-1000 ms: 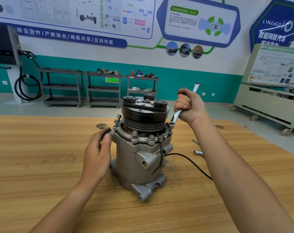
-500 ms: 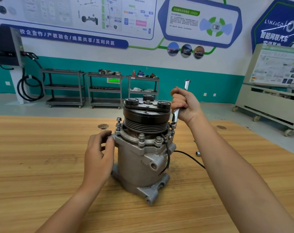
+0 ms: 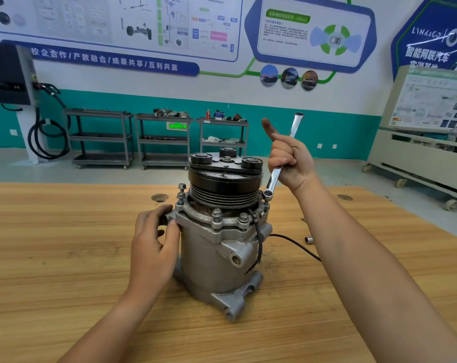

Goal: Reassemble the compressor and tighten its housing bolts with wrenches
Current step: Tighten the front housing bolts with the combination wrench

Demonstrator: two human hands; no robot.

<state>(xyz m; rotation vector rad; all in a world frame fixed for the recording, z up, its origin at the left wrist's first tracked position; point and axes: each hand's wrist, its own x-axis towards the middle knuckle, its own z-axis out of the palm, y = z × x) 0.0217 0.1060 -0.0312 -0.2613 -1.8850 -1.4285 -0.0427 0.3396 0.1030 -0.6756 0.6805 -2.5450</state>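
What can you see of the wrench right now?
The wrench is a polished, bright metal bar with a ring at each end. It stands steeply tilted at the right side of the compressor, its lower ring apparently seated on a housing bolt, its upper ring in the air. The right hand grips its middle, index finger extended.

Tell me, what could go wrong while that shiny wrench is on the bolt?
1. The wrench sits tilted on its bolt, and the right hand holds it with one finger straight. It might slip, and knuckles could hit the black pulley.
2. The black wire runs just under that bolt and might get pinched.
3. Only the left hand steadies the compressor; a hard pull might tip it.
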